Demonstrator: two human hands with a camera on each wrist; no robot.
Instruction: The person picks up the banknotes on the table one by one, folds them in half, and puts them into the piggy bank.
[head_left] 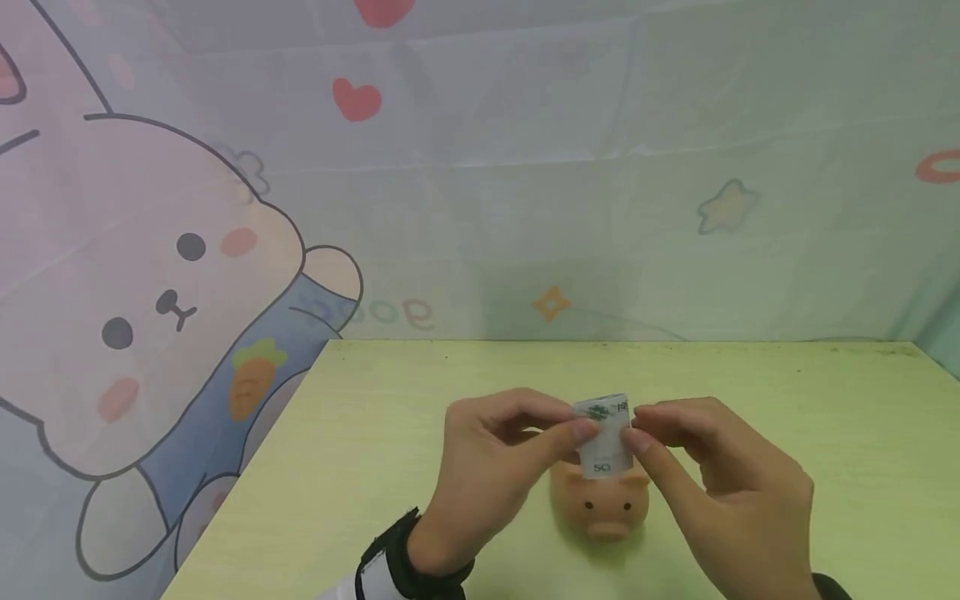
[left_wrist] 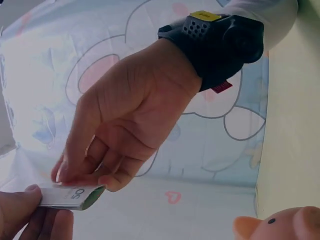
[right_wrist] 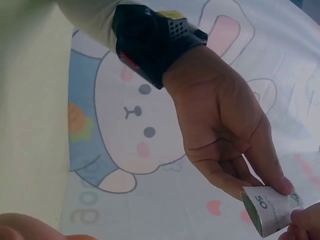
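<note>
A folded grey-green paper banknote marked "50" (head_left: 603, 437) is held upright between both hands above the middle of the pale yellow-green bench (head_left: 787, 417). The left hand (head_left: 487, 475) is curled, and its grip is closed on the note's left edge, which is pinched between thumb and fingertips (head_left: 583, 430). The right hand (head_left: 720, 483) is curled in the same way, its grip closed on the note's right edge. In the left wrist view the note (left_wrist: 70, 196) is seen flat and folded over, with the right hand (left_wrist: 122, 125) pinching it from above and the left hand's thumb (left_wrist: 20, 202) pressed against its near end. In the right wrist view the folded note (right_wrist: 272, 210) is seen edge-on, clamped by the left hand (right_wrist: 230, 135), with a fingertip of the right hand at its lower corner.

Just below the note, a small peach-pink plastic pig-shaped money box (head_left: 603, 504) stands on the bench, snout towards the person; the note's lower edge is seen at the top of the pig's back, though contact cannot be made out. A black wrist strap (head_left: 390, 558) is worn on the left arm. Behind the bench hangs a pale cloth backdrop printed with a cartoon rabbit, hearts and stars (head_left: 150, 292).
</note>
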